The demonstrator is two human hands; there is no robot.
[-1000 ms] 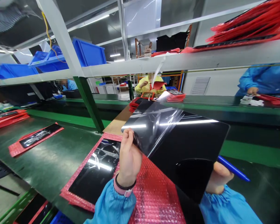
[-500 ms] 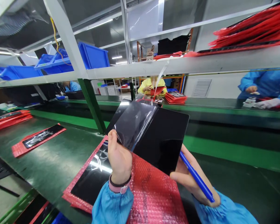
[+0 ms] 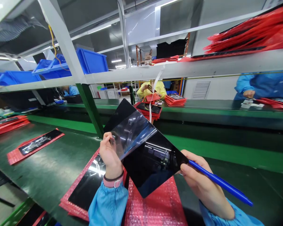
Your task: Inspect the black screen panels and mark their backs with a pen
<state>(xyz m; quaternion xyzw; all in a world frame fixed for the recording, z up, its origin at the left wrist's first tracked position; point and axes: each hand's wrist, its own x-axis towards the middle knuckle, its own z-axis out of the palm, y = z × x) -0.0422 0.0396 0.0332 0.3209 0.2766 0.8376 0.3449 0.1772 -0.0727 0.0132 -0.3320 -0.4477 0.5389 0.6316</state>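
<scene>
A glossy black glass panel (image 3: 153, 166) is held up tilted, its lower right corner pinched in my right hand (image 3: 198, 175). A blue pen (image 3: 221, 182) also sits in that hand, pointing down to the right. My left hand (image 3: 110, 153) is closed on the edge of a clear protective film (image 3: 132, 131), which is folded back over the panel's left part. Beneath lies red bubble wrap (image 3: 155, 204) on the bench. To its left, another black panel (image 3: 87, 185) rests on red bubble wrap, partly covered by my left sleeve.
A narrow black panel (image 3: 39, 142) on red wrap lies at left. A green post (image 3: 91, 110) rises behind my left hand. Overhead, a white shelf beam (image 3: 141, 74) carries blue bins (image 3: 91, 61) and red bags (image 3: 252, 34). Across the bench, a person in yellow (image 3: 159, 89) handles red-wrapped pieces.
The panel has swung clockwise, its right corner dropping and its face now reflecting lights. The pen has tipped outward to the right. My left hand still grips the film.
</scene>
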